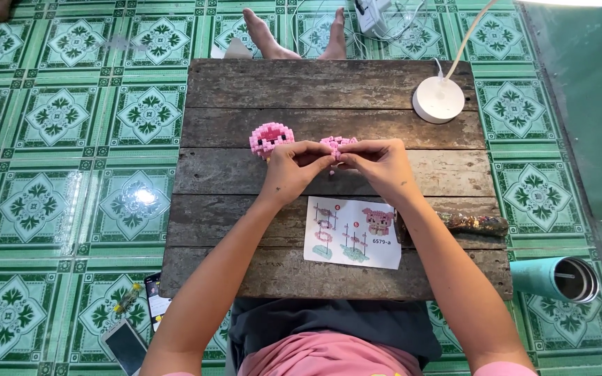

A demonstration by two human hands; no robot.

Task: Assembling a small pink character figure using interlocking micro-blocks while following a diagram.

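Both hands, left and right, pinched a small pink block piece between fingertips above the table, steadying it for fitting, with the pink head alongside and the instruction sheet near.

A white instruction sheet with pink and green pictures is lying just below the hands. A clear bag of coloured bits is sitting beside the right forearm. Two phones are lying on the floor, lower left.
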